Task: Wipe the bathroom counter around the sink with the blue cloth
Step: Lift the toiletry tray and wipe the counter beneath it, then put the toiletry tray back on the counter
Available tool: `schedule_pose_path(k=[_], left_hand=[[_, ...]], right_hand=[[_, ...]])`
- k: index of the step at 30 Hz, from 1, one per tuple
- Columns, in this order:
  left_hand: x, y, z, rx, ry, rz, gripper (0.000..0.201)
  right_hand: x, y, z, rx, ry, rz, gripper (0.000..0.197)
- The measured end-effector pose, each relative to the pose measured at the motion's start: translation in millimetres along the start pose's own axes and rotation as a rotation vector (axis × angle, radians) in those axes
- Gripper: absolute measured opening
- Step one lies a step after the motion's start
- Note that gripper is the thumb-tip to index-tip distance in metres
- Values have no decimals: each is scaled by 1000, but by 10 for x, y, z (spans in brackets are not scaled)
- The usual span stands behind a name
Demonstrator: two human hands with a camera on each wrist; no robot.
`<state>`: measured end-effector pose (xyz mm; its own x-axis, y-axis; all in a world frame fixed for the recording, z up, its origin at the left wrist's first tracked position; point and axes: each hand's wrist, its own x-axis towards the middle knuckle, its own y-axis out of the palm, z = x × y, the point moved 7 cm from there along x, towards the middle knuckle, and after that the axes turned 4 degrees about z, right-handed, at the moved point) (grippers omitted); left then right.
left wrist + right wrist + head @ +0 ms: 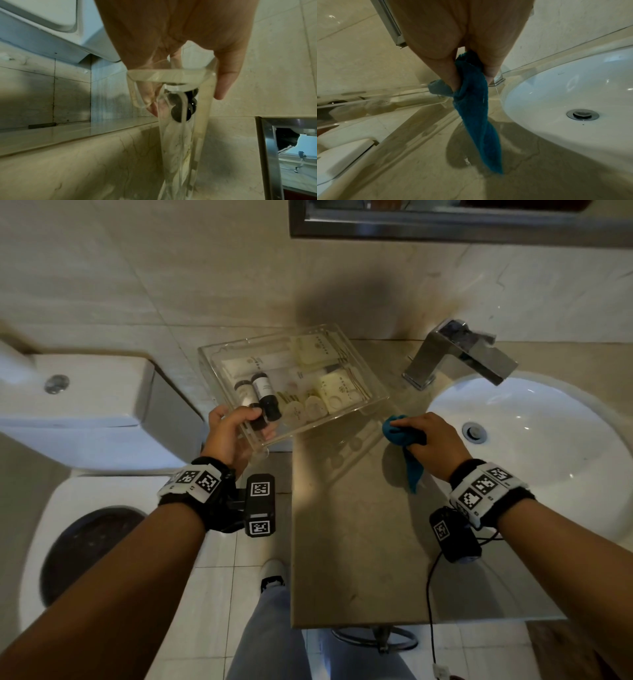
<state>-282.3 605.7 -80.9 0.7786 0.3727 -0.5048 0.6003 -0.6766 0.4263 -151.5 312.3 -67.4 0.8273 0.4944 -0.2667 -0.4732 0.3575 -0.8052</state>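
My right hand grips the bunched blue cloth just above the beige stone counter, left of the white sink. In the right wrist view the blue cloth hangs from my fingers, its tail reaching down to the counter. My left hand holds the near left corner of a clear acrylic tray of toiletries, lifted and tilted over the counter's left edge. In the left wrist view my fingers curl round the tray's rim.
A chrome faucet stands behind the sink, whose drain shows in the basin. A white toilet with its open bowl sits left of the counter. A mirror frame hangs above. My leg and shoe are below.
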Motion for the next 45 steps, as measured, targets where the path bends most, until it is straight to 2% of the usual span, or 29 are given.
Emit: schedule_pose_path(k=[3, 6, 9, 13, 16, 19, 24, 27, 30, 36, 41, 45], left_hand=[[63, -29, 22, 27, -37, 21, 87], [126, -58, 39, 57, -39, 15, 68], [179, -41, 30, 111, -76, 65, 64], [209, 79, 5, 174, -92, 120, 7], [282, 137, -8, 201, -96, 87, 3], [441, 108, 19, 241, -146, 60, 40], [606, 147, -10, 317, -180, 71, 67], [676, 182, 41, 372, -205, 79, 66], [731, 250, 103, 416, -207, 105, 50], [862, 343, 173, 409, -244, 92, 57], [987, 251, 202, 384, -252, 7, 59], [1046, 243, 174, 419, -247, 15, 60]], right_hand=[[17, -18, 24, 9, -9, -8, 51], [23, -20, 31, 15, -13, 2, 50], [17, -4, 40, 10, -24, 12, 50], [14, 26, 27, 28, -15, 14, 52], [7, 42, 29, 39, -19, 7, 53], [-1, 57, 37, 36, -30, 7, 52], [9, 71, -6, 57, -10, 10, 53], [7, 77, -25, 65, 0, 7, 53], [8, 89, -44, 71, 8, 13, 53], [6, 138, -96, 94, 22, 27, 52], [-4, 175, -143, 134, 14, 16, 52], [22, 235, -177, 168, 14, 16, 51]])
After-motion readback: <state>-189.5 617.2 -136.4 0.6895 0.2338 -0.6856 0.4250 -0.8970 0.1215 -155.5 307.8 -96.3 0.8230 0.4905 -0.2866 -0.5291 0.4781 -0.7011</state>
